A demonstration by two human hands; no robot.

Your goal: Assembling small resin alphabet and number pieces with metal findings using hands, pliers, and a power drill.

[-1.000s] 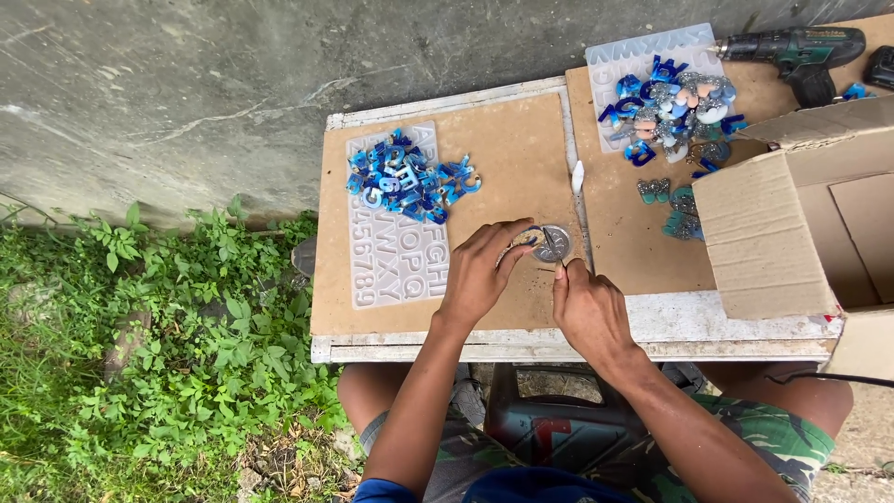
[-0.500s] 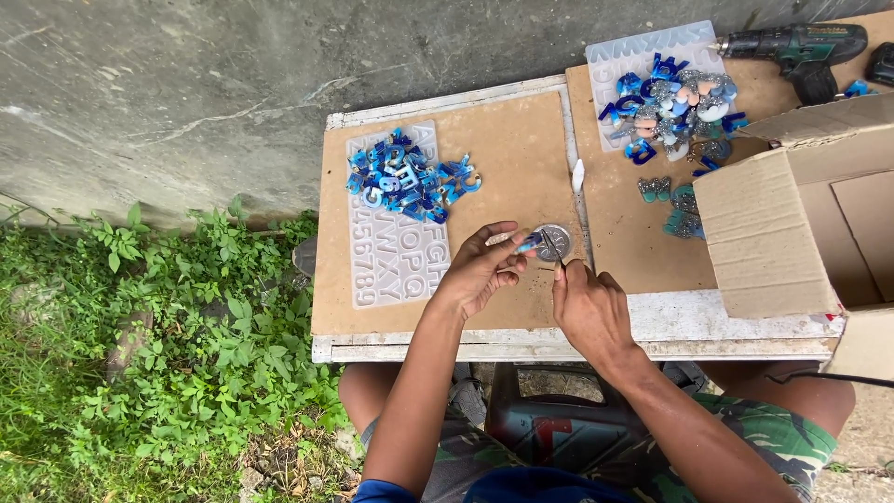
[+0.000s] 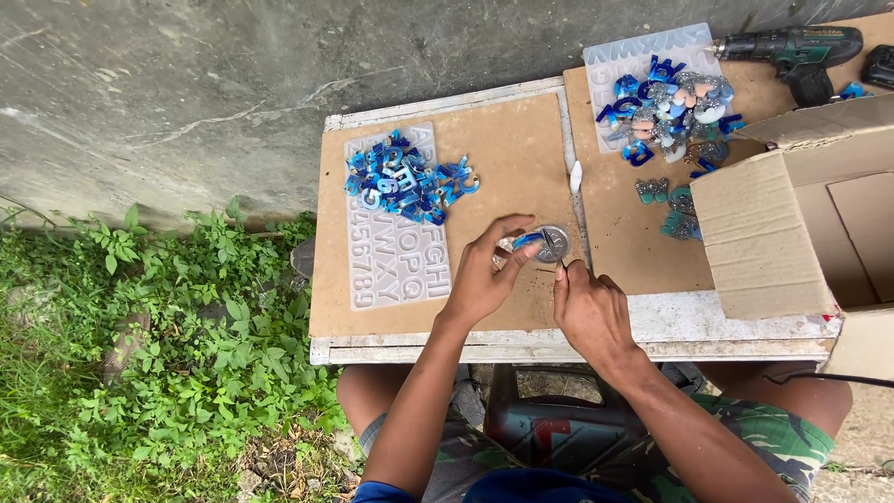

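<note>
A small blue piece (image 3: 527, 240) is pinched between the thumb and fingers of the left hand (image 3: 484, 279) just over a round silver tin (image 3: 553, 244) on the brown board (image 3: 503, 158), while the right hand (image 3: 589, 307) is curled beside it, its fingertips pressed on something too small to tell. To the left, a pile of blue letter pieces (image 3: 406, 177) is heaped on a clear rectangular letter mould (image 3: 399, 261). An open brown cardboard box (image 3: 773, 233) is set at the right, with a second clear mould (image 3: 652, 56) under mixed blue and glittery pieces (image 3: 666, 102) and a dark green drill (image 3: 792, 51) behind it.
</note>
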